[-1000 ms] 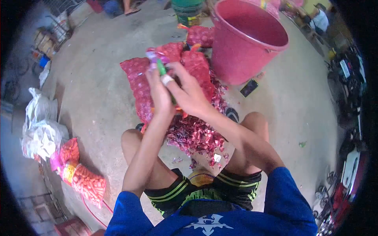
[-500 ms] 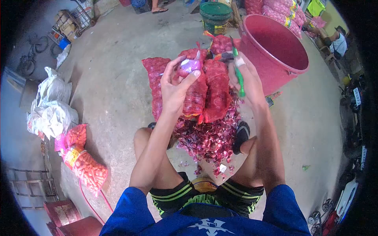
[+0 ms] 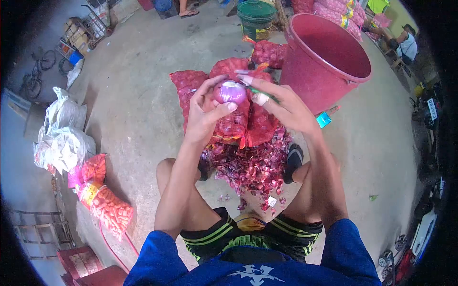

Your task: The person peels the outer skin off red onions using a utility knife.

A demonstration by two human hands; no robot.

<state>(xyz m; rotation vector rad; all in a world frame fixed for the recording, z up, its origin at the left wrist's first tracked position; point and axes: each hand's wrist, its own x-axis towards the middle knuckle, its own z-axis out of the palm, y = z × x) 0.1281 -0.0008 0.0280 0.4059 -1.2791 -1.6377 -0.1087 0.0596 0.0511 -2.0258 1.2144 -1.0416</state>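
Note:
A purple-red onion (image 3: 231, 97) with a pale cut top rests in the curled fingers of my left hand (image 3: 202, 112). My right hand (image 3: 293, 112) grips a knife by its green handle (image 3: 263, 93), its fingertips close to the onion's top. The blade is mostly hidden behind the fingers, and the thumb carries a white wrapping. Beneath both hands lie red mesh sacks of onions (image 3: 229, 127). A heap of onion skins (image 3: 253, 171) covers the floor between my feet.
A large pink tub (image 3: 305, 78) stands at the right, beside a phone (image 3: 323, 120) on the floor. Behind is a green bucket (image 3: 256, 21). White sacks (image 3: 71, 150) and a bag of carrots (image 3: 112, 209) lie at the left. A person (image 3: 408, 46) sits far right.
My right hand has swung left with the knife, from near the tub to the onion. My left hand still holds the onion. The phone now shows fully, its screen lit.

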